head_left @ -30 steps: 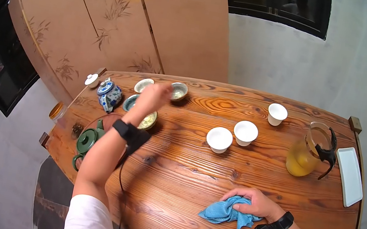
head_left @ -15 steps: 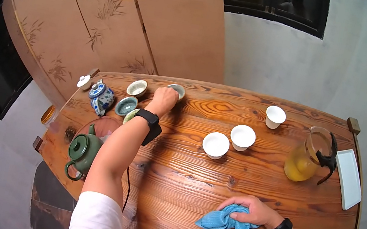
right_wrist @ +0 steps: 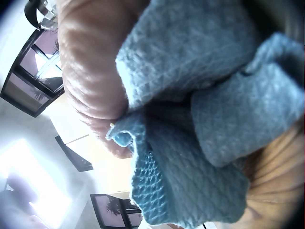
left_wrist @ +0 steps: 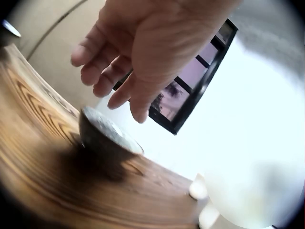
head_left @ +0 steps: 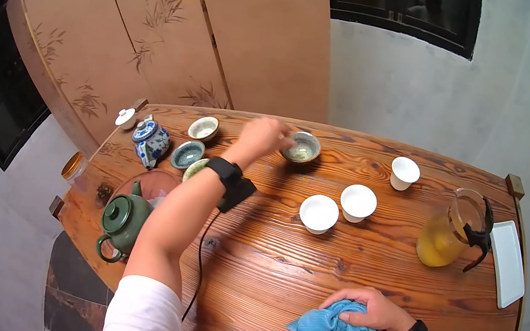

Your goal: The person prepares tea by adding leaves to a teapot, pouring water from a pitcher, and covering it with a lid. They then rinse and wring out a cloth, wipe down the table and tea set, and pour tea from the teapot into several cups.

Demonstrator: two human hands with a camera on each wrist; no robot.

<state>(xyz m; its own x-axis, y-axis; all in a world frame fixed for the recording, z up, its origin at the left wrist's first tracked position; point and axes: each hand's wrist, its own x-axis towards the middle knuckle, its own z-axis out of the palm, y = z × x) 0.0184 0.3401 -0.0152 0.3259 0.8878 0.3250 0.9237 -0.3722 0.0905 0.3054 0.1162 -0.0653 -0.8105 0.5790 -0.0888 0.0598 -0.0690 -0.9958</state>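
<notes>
My left hand [head_left: 264,140] is just left of a grey-green glazed tea bowl [head_left: 303,148] near the table's back edge. In the left wrist view its loosely bent fingers [left_wrist: 106,82] hang above that bowl's rim, with a gap between. Low on the right of the table, my right hand [head_left: 373,309] grips a crumpled blue cloth [head_left: 326,322]. Folds of the cloth fill the right wrist view and hide part of the fingers. Left of my left hand stand a pale bowl [head_left: 203,128], a blue-green bowl [head_left: 187,155] and a green bowl [head_left: 194,169], partly behind the forearm.
Three white cups [head_left: 319,215] stand mid-table and to the right. A glass pitcher [head_left: 441,242] of yellow liquid is beside a white tray [head_left: 507,265]. At left are a green teapot [head_left: 123,218], a blue-and-white teapot [head_left: 151,142], a lidded jar [head_left: 74,167] and a white lid [head_left: 126,117].
The grey-green bowl has shifted right along the back of the table; my left hand moved right with it and has come off it. My right hand stays on the cloth.
</notes>
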